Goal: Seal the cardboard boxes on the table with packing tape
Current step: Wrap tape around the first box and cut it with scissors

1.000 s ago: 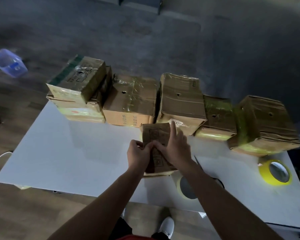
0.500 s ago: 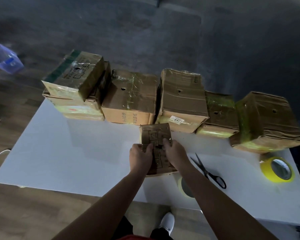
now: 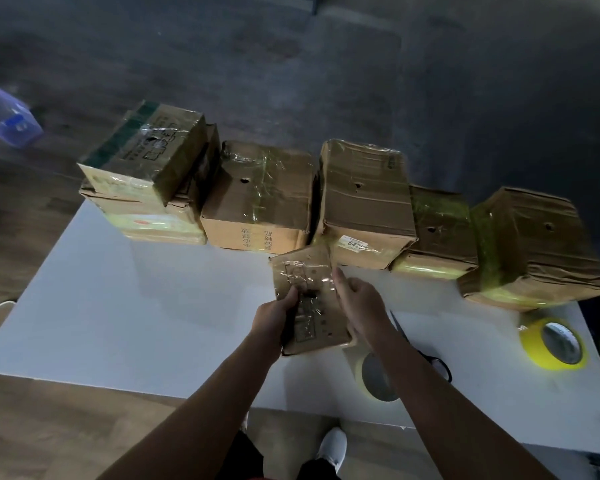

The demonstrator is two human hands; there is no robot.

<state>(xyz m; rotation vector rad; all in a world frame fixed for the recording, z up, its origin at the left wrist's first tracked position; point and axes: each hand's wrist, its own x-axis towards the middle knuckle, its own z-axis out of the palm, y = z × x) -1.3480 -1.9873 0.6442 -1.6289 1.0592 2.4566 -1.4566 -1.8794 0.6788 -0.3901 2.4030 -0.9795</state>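
Left hand and right hand grip the small box; a forearm may knock the tape roll, at five o'clock, off the table.

A single view is given, taken from the person's head. The table is seen from above its near edge, faced forward and steeply down. The left hand and right hand, on a small box, are caught close at centre; the boxes are ranged along the far edge, with floor beyond.
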